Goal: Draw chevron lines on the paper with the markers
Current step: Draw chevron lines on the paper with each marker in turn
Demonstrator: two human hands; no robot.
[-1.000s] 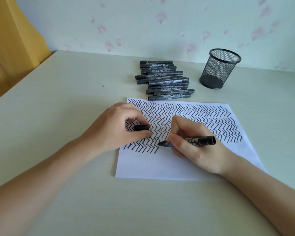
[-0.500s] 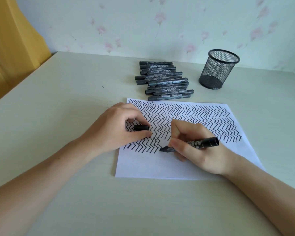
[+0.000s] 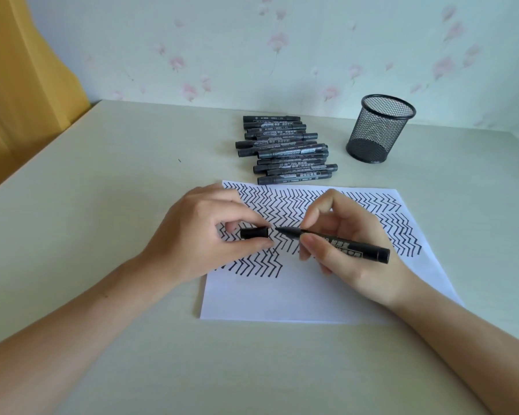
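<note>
1. Left hand (image 3: 198, 235) pinches the cap (image 3: 254, 233) between thumb and fingertips, open end facing right. The hand hovers over the left part of the paper (image 3: 282, 295); I can't tell whether it touches the sheet.
2. Right hand (image 3: 351, 250) is closed round the marker (image 3: 336, 242), thumb and fingers on the front of the barrel just behind the nib section. The tip points left at the cap mouth, just short of it. Looks like capping, my read only.
3. The marker reads as light, rigid and smooth plastic. Best grip is where it's held now, near the nib end, for aim. The cap is small and slick, so the fingertip pinch fits it. Wet nib: a missed entry would probably ink the fingers.
4. The paper lies flat on the bench (image 3: 102, 205), thin and floppy, nothing clamping it. It likely slides if pushed sideways, so it wants a palm pressing it down during strokes. Chevron rows fill the upper part, and the lowest row stops partway across. The bottom strip is blank.
5. Spare markers (image 3: 285, 148) are piled just beyond the far edge of the paper, all capped as far as I can see. A black mesh cup (image 3: 379, 128) stands to their right, apparently empty.
6. Writing: the barrels carry pale labels with print. "700" seems legible on one in the pile; the rest is too blurred. The held marker's label is unreadable.
</note>
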